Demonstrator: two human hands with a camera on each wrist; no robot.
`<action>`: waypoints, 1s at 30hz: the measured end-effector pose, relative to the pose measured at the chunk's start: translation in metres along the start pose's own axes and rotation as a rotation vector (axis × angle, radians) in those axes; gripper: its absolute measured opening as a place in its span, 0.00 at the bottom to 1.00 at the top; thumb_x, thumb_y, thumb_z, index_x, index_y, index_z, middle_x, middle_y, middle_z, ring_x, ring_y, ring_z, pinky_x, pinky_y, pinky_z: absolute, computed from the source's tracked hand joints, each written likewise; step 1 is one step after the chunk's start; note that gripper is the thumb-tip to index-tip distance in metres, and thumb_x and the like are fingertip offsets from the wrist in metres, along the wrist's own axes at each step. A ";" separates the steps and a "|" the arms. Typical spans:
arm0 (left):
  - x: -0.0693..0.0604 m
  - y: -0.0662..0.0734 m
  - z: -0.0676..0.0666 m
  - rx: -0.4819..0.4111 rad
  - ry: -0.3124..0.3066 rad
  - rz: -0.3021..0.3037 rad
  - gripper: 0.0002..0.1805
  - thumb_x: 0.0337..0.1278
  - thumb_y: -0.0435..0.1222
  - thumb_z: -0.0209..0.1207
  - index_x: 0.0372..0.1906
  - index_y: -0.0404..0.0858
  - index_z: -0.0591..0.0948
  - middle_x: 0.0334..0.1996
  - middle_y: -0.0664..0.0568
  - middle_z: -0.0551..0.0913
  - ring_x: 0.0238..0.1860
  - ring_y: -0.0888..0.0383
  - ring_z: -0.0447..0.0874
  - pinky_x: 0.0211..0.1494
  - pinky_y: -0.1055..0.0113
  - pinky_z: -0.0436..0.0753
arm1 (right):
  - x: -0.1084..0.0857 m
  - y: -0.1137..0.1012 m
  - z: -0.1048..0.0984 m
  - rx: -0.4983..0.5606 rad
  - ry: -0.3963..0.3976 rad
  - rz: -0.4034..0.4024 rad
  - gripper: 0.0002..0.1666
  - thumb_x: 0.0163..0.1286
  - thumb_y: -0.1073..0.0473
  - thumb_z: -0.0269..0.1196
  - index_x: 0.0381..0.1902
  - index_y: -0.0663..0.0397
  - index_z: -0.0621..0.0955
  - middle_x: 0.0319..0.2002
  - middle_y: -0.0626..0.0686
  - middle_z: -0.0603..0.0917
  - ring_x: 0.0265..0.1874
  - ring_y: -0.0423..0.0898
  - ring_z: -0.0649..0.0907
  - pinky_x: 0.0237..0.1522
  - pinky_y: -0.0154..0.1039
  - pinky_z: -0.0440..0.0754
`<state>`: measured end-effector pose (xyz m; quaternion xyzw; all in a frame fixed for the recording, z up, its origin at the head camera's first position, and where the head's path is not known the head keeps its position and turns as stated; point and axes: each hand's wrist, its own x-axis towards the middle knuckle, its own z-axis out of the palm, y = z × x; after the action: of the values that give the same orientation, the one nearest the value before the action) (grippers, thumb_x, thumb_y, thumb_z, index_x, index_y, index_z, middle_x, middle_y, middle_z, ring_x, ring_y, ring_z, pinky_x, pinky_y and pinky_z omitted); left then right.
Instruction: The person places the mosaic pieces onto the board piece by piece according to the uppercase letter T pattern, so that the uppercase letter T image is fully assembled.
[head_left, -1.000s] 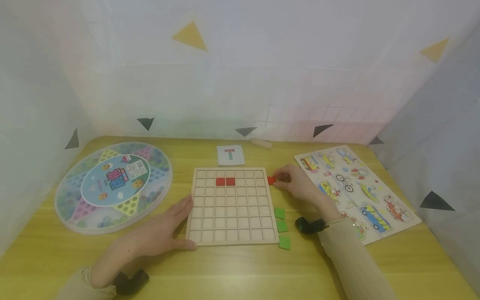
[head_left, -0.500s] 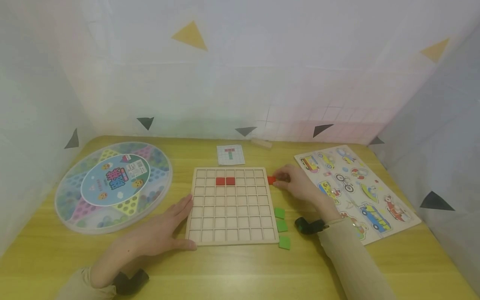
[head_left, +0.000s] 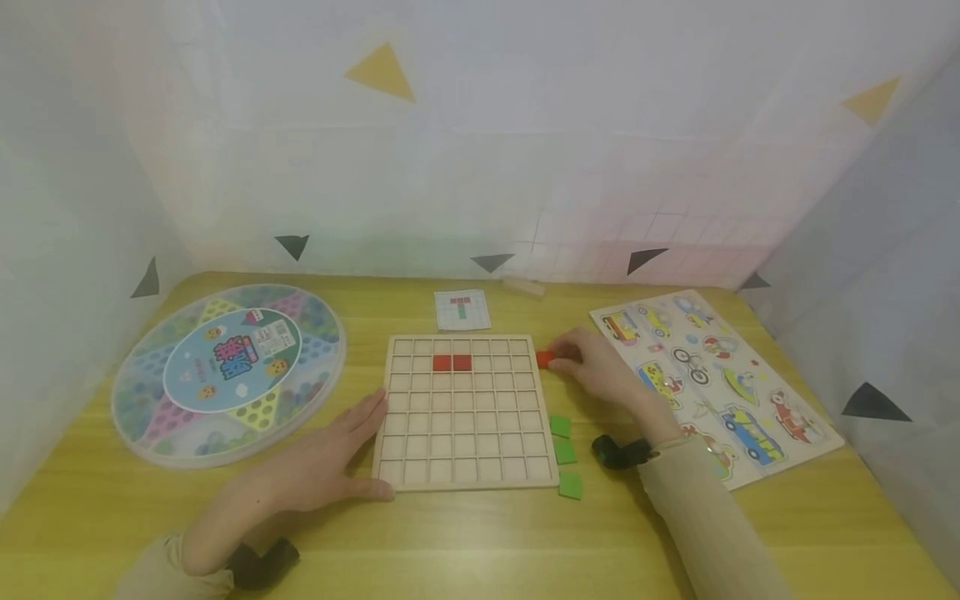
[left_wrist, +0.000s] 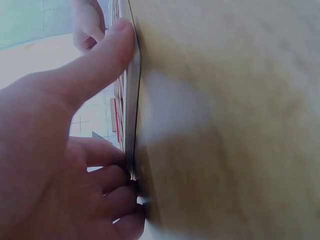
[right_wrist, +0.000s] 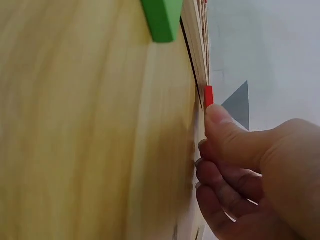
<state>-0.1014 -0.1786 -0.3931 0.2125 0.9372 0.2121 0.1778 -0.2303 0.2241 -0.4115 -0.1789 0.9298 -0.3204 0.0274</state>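
Observation:
A wooden grid board [head_left: 456, 423] lies flat in the middle of the table. Two red square tiles [head_left: 442, 362] sit side by side in cells of its second row from the far edge. My left hand [head_left: 315, 471] rests against the board's left side, thumb at the near corner and fingers extended along the edge. At the far right edge, my right hand [head_left: 596, 368] pinches a red square tile [right_wrist: 209, 96] between thumb and fingers, just beside the board. Three green square tiles [head_left: 564, 452] lie in a column along the board's right side.
Behind the board lies a pattern card [head_left: 476, 317] showing a red and green T, with a small wooden block [head_left: 523, 287] near the wall. A round Chinese checkers set [head_left: 180, 433] is at left. To the right lies a picture puzzle board [head_left: 705, 404] with vehicles.

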 end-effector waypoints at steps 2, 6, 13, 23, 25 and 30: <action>0.000 0.000 0.000 0.006 0.000 0.001 0.63 0.48 0.72 0.59 0.81 0.42 0.48 0.82 0.50 0.39 0.79 0.41 0.45 0.77 0.43 0.58 | -0.001 -0.001 -0.001 -0.005 0.011 0.012 0.16 0.70 0.58 0.66 0.52 0.59 0.82 0.47 0.56 0.84 0.50 0.53 0.82 0.59 0.52 0.78; 0.000 0.000 -0.001 0.008 0.004 0.011 0.63 0.48 0.72 0.58 0.81 0.41 0.49 0.82 0.49 0.40 0.79 0.40 0.46 0.77 0.42 0.59 | -0.002 -0.002 -0.004 -0.004 0.020 0.008 0.16 0.70 0.59 0.65 0.52 0.61 0.81 0.47 0.57 0.84 0.50 0.54 0.82 0.59 0.53 0.78; 0.000 0.001 -0.001 -0.002 0.006 0.009 0.63 0.49 0.72 0.59 0.81 0.41 0.49 0.82 0.48 0.40 0.79 0.40 0.46 0.77 0.42 0.58 | -0.003 -0.005 -0.006 0.024 0.014 0.017 0.16 0.70 0.60 0.65 0.52 0.63 0.81 0.48 0.59 0.84 0.50 0.55 0.82 0.59 0.53 0.79; -0.001 0.000 0.001 -0.007 0.005 -0.007 0.63 0.48 0.71 0.61 0.81 0.42 0.49 0.81 0.49 0.40 0.79 0.41 0.46 0.77 0.44 0.57 | -0.001 -0.005 -0.006 0.049 0.017 0.040 0.16 0.70 0.59 0.65 0.52 0.61 0.80 0.47 0.58 0.85 0.50 0.54 0.82 0.58 0.53 0.79; 0.000 0.001 0.001 -0.008 0.006 -0.005 0.63 0.48 0.71 0.61 0.81 0.41 0.49 0.81 0.49 0.41 0.79 0.41 0.46 0.77 0.44 0.57 | -0.002 -0.005 -0.006 0.048 0.021 0.040 0.16 0.70 0.59 0.65 0.52 0.62 0.80 0.47 0.59 0.85 0.50 0.55 0.83 0.57 0.53 0.79; 0.000 0.000 0.001 0.001 0.008 -0.004 0.63 0.48 0.71 0.60 0.81 0.41 0.49 0.81 0.49 0.41 0.80 0.42 0.45 0.77 0.44 0.58 | -0.002 -0.005 -0.007 0.048 0.033 0.041 0.17 0.70 0.58 0.66 0.52 0.61 0.80 0.46 0.58 0.85 0.49 0.54 0.83 0.56 0.52 0.80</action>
<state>-0.1010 -0.1780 -0.3944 0.2097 0.9384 0.2121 0.1746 -0.2284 0.2257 -0.4032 -0.1536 0.9257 -0.3450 0.0229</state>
